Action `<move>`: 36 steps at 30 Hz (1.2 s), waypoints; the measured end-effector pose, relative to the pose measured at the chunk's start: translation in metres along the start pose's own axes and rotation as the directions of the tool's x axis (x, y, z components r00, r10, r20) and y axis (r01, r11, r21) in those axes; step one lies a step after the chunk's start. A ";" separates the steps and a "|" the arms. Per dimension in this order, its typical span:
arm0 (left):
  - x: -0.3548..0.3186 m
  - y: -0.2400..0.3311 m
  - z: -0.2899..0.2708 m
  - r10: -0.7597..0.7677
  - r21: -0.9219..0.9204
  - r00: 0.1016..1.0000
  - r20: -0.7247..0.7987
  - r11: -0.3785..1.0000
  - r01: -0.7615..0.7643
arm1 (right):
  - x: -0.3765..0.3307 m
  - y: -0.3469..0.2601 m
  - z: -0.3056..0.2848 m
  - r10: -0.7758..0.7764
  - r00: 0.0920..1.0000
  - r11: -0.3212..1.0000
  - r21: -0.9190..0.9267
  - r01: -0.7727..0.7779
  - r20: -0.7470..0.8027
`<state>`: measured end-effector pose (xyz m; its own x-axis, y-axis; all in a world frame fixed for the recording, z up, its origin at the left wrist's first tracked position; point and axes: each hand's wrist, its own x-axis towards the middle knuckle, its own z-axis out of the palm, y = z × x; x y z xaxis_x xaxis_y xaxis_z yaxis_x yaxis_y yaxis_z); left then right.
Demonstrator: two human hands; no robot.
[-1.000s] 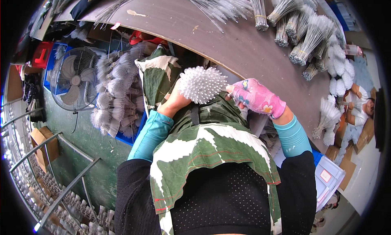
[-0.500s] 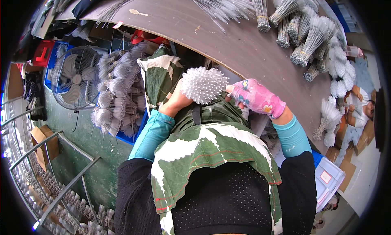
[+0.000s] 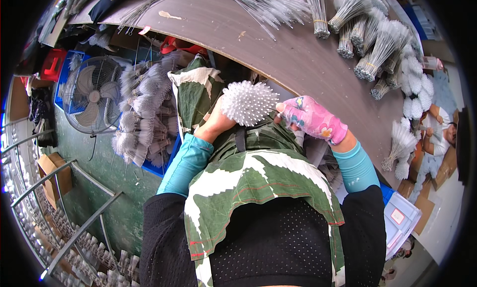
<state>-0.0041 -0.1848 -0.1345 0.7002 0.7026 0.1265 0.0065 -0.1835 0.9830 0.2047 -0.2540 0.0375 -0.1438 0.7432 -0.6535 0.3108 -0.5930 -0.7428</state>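
My left hand (image 3: 218,119) is wrapped round a bundle of thin wire brushes (image 3: 250,104), whose pale, dotted tips face up in a rounded dome. The bundle is over my lap, in front of the camouflage apron (image 3: 268,163); its lower part is hidden. Just to its right is my right hand (image 3: 310,119), in a pink flowered glove that leaves the fingertips bare. Its thumb and fingers are pinched together close to the bundle's edge. Whatever lies between them is too small to make out.
The brown table (image 3: 213,26) curves ahead, with loose wire brushes (image 3: 268,8) and tied bundles (image 3: 380,48) on it. At left are a floor fan (image 3: 93,95), a blue crate of brush bundles (image 3: 146,108) and a metal rack (image 3: 84,232). Another person (image 3: 437,128) sits at far right.
The right hand's fingers have shifted very slightly beside the bundle. The left hand and the bundle stay almost where they were.
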 end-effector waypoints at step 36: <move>0.001 -0.007 0.003 0.016 -0.033 0.999 0.048 0.999 -0.015 | -0.002 -0.016 -0.004 -0.053 0.998 0.865 -0.502 0.030 -0.031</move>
<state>-0.0012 -0.1854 -0.1415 0.7336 0.6659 0.1358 -0.0270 -0.1712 0.9849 0.2039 -0.2448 0.0520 -0.1309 0.7828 -0.6084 0.7356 -0.3347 -0.5889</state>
